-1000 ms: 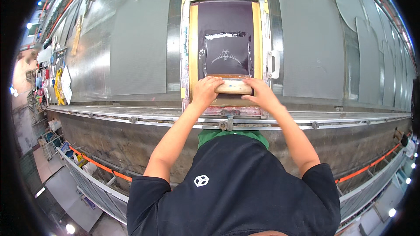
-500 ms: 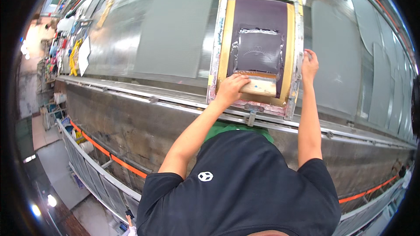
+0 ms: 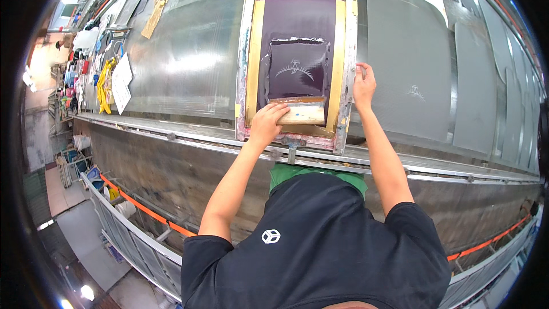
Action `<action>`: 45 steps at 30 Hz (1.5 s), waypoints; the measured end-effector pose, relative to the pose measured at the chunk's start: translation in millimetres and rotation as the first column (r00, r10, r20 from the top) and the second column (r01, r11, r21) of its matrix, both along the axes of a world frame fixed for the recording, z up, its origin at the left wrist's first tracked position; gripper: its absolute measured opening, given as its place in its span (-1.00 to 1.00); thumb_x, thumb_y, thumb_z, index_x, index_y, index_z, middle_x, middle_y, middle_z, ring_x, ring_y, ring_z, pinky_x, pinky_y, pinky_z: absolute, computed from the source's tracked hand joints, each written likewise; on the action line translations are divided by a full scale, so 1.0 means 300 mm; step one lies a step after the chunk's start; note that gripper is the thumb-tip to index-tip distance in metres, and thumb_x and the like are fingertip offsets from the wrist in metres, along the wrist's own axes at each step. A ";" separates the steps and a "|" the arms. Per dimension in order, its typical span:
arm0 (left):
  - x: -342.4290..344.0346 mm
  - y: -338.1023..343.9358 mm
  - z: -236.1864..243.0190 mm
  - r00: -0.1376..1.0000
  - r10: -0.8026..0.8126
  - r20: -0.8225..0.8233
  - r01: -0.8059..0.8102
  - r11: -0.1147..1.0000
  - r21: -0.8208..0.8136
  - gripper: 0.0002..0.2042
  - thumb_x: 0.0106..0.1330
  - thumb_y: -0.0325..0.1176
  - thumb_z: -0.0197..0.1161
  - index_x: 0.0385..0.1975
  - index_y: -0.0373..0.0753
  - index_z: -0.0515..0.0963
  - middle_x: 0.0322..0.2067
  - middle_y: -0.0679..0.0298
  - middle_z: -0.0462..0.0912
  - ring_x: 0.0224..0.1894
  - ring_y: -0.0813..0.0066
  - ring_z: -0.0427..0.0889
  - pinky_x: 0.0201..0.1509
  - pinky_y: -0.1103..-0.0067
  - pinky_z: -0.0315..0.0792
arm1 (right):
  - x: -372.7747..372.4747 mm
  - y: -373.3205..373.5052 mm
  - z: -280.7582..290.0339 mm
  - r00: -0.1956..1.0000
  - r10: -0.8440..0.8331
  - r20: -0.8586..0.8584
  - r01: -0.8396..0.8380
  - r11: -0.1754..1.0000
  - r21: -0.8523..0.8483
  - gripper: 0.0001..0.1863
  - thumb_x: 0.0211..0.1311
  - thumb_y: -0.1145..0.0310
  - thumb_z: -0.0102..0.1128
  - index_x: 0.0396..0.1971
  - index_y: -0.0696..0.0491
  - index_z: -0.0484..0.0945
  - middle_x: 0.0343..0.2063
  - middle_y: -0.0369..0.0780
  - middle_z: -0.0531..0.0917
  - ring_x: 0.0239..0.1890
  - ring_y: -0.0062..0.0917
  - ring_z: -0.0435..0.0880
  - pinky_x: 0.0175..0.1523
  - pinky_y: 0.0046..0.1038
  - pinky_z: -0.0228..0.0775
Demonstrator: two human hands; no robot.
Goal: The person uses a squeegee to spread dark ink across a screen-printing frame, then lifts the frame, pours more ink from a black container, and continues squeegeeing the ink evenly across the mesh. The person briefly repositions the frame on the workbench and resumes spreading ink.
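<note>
My left hand (image 3: 267, 123) grips a wooden squeegee (image 3: 300, 113) lying across the lower part of a screen frame (image 3: 247, 46). Inside it are dark purple mesh (image 3: 294, 20), a wet ink outline and a pale arched motif. My right hand (image 3: 364, 88) has its fingers curled on the frame's right side, around what appears to be its handle, mostly hidden. A grey board (image 3: 400, 51) right of the frame bears a small pale print of the same motif.
The long metal table (image 3: 189, 63) has a rail (image 3: 211, 133) along its near edge. At left are cardboard strips (image 3: 154, 14), yellow gloves (image 3: 106, 86), a white sheet (image 3: 123, 83) and assorted tools. More grey boards (image 3: 472, 97) line the right. An orange-topped railing (image 3: 143, 209) runs behind me.
My right hand left the squeegee for the frame's right side. The frame has shifted left relative to the boards, exposing the printed board at right. My left hand stays on the squeegee.
</note>
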State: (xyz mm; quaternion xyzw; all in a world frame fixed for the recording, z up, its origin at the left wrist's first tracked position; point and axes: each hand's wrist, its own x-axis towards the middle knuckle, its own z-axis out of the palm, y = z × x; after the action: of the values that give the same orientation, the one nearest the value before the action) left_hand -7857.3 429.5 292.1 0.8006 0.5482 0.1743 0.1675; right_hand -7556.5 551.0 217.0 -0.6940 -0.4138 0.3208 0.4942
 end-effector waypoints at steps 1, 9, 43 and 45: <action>-0.043 -0.006 -0.018 1.000 -0.003 -0.006 0.003 1.000 0.013 -0.46 -0.12 -0.58 0.35 0.00 -0.15 0.64 0.05 0.29 0.68 0.14 0.21 0.59 0.25 0.36 0.46 | -0.037 -0.005 0.015 1.000 0.003 0.028 -0.002 1.000 -0.009 -0.80 0.41 0.26 0.16 -0.10 0.02 0.61 -0.59 -0.27 0.49 -0.52 -0.59 0.39 -0.33 -0.43 0.30; -0.193 -0.115 -0.045 0.997 -0.069 -0.033 0.071 0.996 0.050 -0.44 -0.12 -0.58 0.36 0.01 -0.09 0.66 0.07 0.33 0.69 0.16 0.26 0.61 0.23 0.35 0.48 | -0.105 -0.007 0.005 0.986 -0.013 0.167 0.027 0.996 -0.083 -0.77 0.40 0.22 0.17 -0.08 -0.01 0.62 -0.61 -0.25 0.49 -0.55 -0.56 0.39 -0.33 -0.41 0.31; -0.145 0.577 -0.058 0.986 -0.128 0.111 0.108 0.979 0.171 -0.67 -0.02 -0.64 0.27 -0.20 -0.24 0.66 -0.19 0.18 0.73 -0.05 0.19 0.65 0.10 0.35 0.52 | -0.287 0.072 0.169 0.611 0.536 0.582 -0.649 0.761 -0.020 -0.61 0.09 0.55 0.26 -0.01 0.10 0.58 0.03 -0.13 0.61 0.12 -0.22 0.56 0.22 -0.27 0.43; -0.126 0.661 -0.060 0.988 -0.116 0.100 0.095 0.977 0.192 -0.69 0.00 -0.62 0.27 -0.20 -0.24 0.66 -0.19 0.18 0.73 -0.06 0.19 0.65 0.09 0.35 0.53 | -0.282 0.155 0.168 0.630 0.506 0.590 -0.622 0.783 -0.007 -0.63 0.10 0.54 0.24 -0.03 0.10 0.59 0.00 -0.14 0.64 0.09 -0.23 0.58 0.21 -0.27 0.44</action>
State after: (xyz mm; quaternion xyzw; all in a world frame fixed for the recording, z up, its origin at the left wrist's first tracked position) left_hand -7894.9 627.9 274.0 0.8299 0.4759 0.2601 0.1307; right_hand -7641.1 597.6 267.4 -0.5381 -0.7664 0.1981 0.2896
